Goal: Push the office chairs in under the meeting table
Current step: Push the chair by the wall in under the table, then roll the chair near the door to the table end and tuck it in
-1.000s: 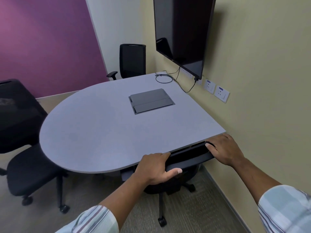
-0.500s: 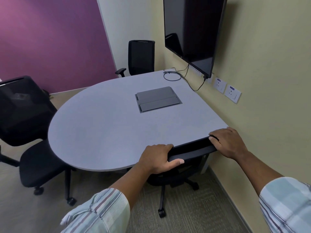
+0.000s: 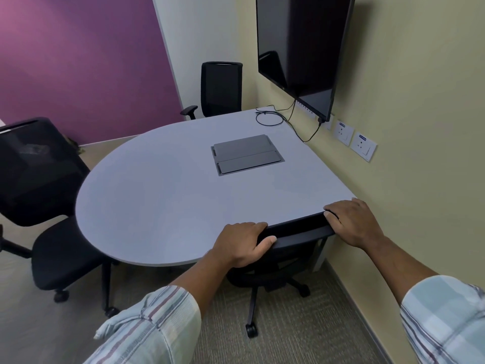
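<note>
Both hands grip the top edge of the near chair's backrest (image 3: pixel 296 228). The left hand (image 3: pixel 240 244) curls over its left end, fingers on the far side and thumb pressed on the near side. The right hand (image 3: pixel 353 223) wraps the right end, fingers bent over the rim. That backrest touches the counter (image 3: pixel 170 200) edge, with seat and wheeled base tucked beneath.

3 chairs are visible: this 1, 1 at the left (image 3: pixel 39 193) standing beside the rounded end, and 1 at the far side (image 3: pixel 221 88) close against the counter. 1 screen (image 3: pixel 301 48) hangs on the wall, above 2 sockets (image 3: pixel 354 139).
</note>
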